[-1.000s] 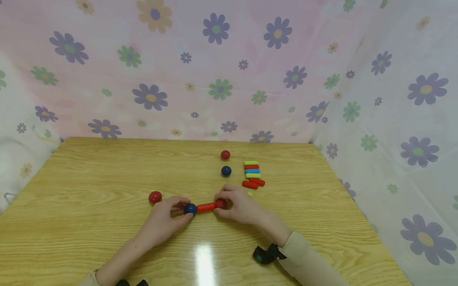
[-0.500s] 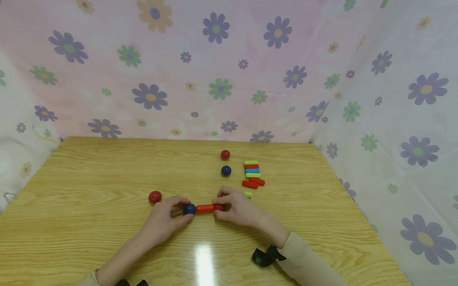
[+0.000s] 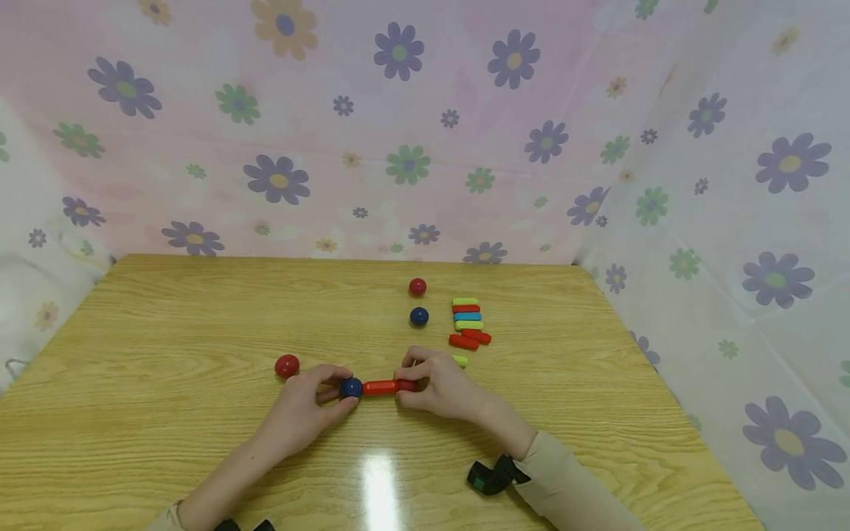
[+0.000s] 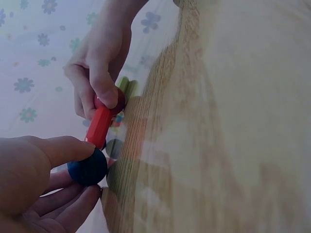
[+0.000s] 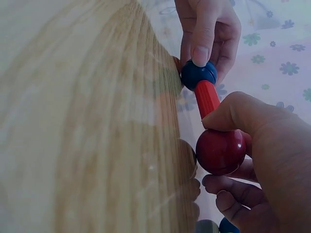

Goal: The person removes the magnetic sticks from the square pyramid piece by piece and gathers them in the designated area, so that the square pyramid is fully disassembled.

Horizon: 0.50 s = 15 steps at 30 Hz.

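My left hand (image 3: 302, 413) pinches a dark blue ball (image 3: 351, 388) between thumb and fingers. A red ball (image 5: 221, 151) is in the grip of my right hand (image 3: 445, 387), mostly covered by the fingers in the head view. Between the two balls runs a short red rod (image 3: 380, 387), its ends meeting both balls, so the three form one straight piece lying roughly sideways. In the left wrist view the blue ball (image 4: 88, 167) sits under my thumb, with the rod (image 4: 99, 127) leading away to the right hand.
Another red ball (image 3: 287, 366) lies just beyond my left hand. Farther back are a red ball (image 3: 417, 287) and a blue ball (image 3: 419, 316). Right of them lie several short rods, including a blue rod (image 3: 468, 317); a yellow-green rod (image 3: 460, 361) is partly behind my right hand.
My right hand has turned and dropped slightly, bringing the rod from a slight slant to nearly level in view. The left hand has barely moved and keeps its hold.
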{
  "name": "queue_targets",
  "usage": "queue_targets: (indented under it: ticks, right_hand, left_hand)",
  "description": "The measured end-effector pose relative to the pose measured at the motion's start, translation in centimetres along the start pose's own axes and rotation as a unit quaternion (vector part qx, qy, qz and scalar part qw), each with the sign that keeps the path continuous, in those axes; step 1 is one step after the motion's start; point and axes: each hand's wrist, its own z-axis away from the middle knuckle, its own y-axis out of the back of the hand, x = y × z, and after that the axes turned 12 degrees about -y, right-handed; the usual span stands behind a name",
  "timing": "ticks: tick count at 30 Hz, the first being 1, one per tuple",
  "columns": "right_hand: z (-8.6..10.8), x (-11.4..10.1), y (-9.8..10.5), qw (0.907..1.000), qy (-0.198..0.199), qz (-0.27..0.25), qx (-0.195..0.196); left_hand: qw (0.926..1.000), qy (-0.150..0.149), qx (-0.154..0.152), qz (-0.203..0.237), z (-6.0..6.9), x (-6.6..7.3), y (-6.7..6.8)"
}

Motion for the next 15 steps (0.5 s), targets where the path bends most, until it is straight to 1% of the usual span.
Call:
queue_targets:
  ticks: [7,15]
  right_hand:
    - [0.01,-0.05,0.14,0.9998,-0.005,-0.021,-0.003]
    - [-0.05,0.02,0.07,0.9998,-0.007,-0.021,-0.001]
  left_hand:
    - [1.0000,0.002,-0.003,-0.001,-0.02,-0.06,-0.03]
    - [1.0000,0.005,-0.007,0.000,-0.08,-0.02,-0.08]
